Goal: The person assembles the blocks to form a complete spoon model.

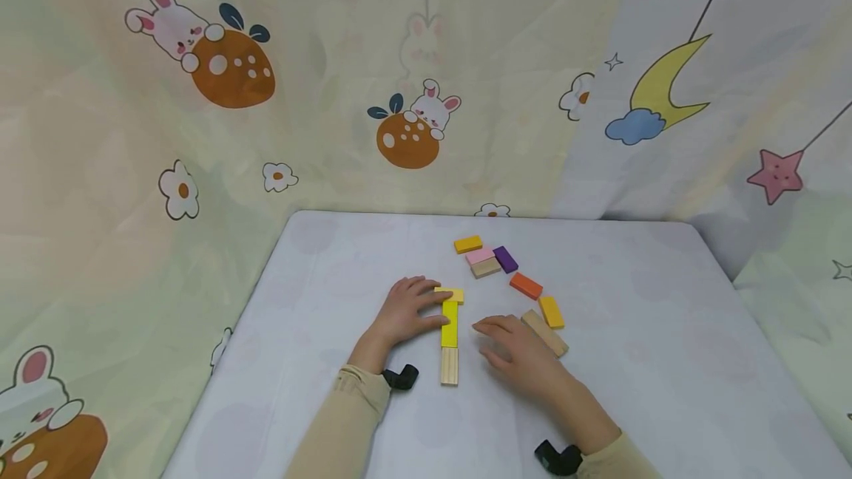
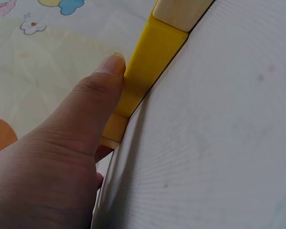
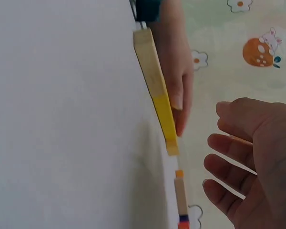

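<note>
A bright yellow block point(image 1: 450, 325) lies on the table, end to end with a plain wooden block point(image 1: 449, 367) nearer the person. A paler yellow block point(image 1: 456, 296) lies crosswise at its far end, making a T shape. My left hand point(image 1: 407, 310) is at the left of this row, its thumb point(image 2: 112, 67) against the side of the bright yellow block and its fingers extended over the crosswise one. To the right of the row, my right hand point(image 1: 519, 353) is raised over the table, fingers loosely bent and holding nothing; the right wrist view shows this hand point(image 3: 262, 148) apart from the blocks.
Behind and right of the row lie loose blocks: a golden yellow point(image 1: 469, 244), a pink point(image 1: 480, 256), a wooden point(image 1: 485, 267), a purple point(image 1: 506, 259), an orange point(image 1: 526, 286) and a yellow one point(image 1: 552, 312). A longer wooden block point(image 1: 547, 334) lies beside the right hand.
</note>
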### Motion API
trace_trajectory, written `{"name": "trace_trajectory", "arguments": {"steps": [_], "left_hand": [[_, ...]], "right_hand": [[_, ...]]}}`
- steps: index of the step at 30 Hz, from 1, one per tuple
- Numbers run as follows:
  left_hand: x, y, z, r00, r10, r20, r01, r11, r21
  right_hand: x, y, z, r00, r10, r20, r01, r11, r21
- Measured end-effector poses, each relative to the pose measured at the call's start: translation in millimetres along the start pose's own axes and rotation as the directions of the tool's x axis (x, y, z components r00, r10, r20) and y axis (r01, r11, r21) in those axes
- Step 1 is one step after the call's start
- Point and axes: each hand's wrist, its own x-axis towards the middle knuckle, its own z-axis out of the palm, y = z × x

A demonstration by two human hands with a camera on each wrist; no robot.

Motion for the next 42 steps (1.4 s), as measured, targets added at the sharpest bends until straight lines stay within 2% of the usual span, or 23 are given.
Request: {"name": "trace_trajectory", "arguments": {"steps": [5,7,12,16,21,28,32,42], "left_hand": [[-0.9,1.0,-1.3,1.000,-0.003,0.011,0.003,1.000,-0.004],[-1.5,1.0,-1.9,1.000,0.001,0.010,-0.001,1.000,-0.010],[-2.2,-1.0,-2.1,1.000,0.007,-0.003,-0.007,1.000,-0.016],[-2.4,-2.7,-1.4,1.000,-0.003,-0.003,0.003,1.000,-0.018],[-1.1,-3.1,1.2,1.000,0.002,-0.002,-0.002,1.000,-0.008],[0.2,-0.5,1.5,1.000,0.010,-0.011,-0.010,1.000,0.005],[0.0,0.8,1.4,1.000,0.010,-0.008,-0.010,1.000,0.012],[-0.9,3.6,-1.6,1.000,0.005,-0.006,-0.005,1.000,-0.001]], "right_hand": [[-3.9,45.2,-29.1,0.993,0.038,-0.109,-0.034,0.999,0.036],[-6.9,66.5,-39.3,0.991,0.048,-0.125,-0.040,0.997,0.066],[-13.1,111.0,-55.5,0.988,0.141,-0.062,-0.134,0.984,0.115],[-17.0,131.2,-56.5,0.982,0.190,0.021,-0.190,0.968,0.164],[-24.1,143.9,-43.7,0.980,0.187,0.070,-0.198,0.959,0.203],[-25.2,149.3,-30.5,0.992,0.130,0.003,-0.129,0.980,0.150],[-23.9,148.9,-29.1,0.995,0.100,-0.004,-0.099,0.987,0.129],[-24.5,152.8,-24.9,0.990,0.142,-0.020,-0.136,0.974,0.183]]}}
